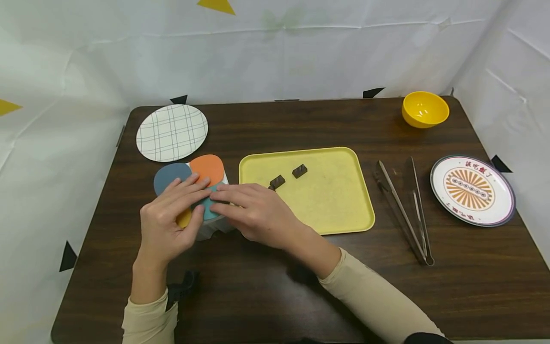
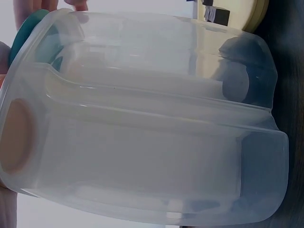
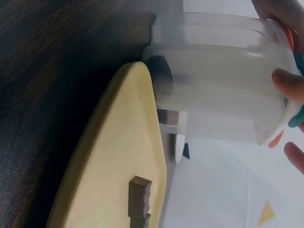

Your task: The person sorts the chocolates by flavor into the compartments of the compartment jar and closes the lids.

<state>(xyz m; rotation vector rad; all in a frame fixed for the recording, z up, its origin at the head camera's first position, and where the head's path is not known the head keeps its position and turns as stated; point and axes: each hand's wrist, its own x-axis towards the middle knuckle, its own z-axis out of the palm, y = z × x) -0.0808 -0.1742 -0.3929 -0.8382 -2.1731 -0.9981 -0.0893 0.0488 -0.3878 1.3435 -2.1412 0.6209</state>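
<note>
A translucent plastic container (image 2: 142, 152) stands upright left of a yellow tray (image 1: 331, 191). Its top carries a blue lid (image 1: 169, 176), an orange lid (image 1: 208, 168), a teal lid (image 1: 210, 210) and a yellow lid (image 1: 184, 218). My left hand (image 1: 172, 215) rests over the lids with its fingers reaching toward the teal one. From the right, my right hand (image 1: 258, 212) touches the teal lid with extended fingers, its thumb (image 3: 287, 85) against the container's upper side. Small dark brown ridged blocks (image 1: 299, 171) lie on the tray, one partly hidden by the right hand.
Metal tongs (image 1: 406, 215) lie right of the tray. Beyond them is a patterned plate (image 1: 472, 191), with a yellow bowl (image 1: 425, 110) at the back right. A checked plate (image 1: 172, 133) lies behind the container. White sheeting (image 1: 283, 57) surrounds the dark table (image 1: 266, 296).
</note>
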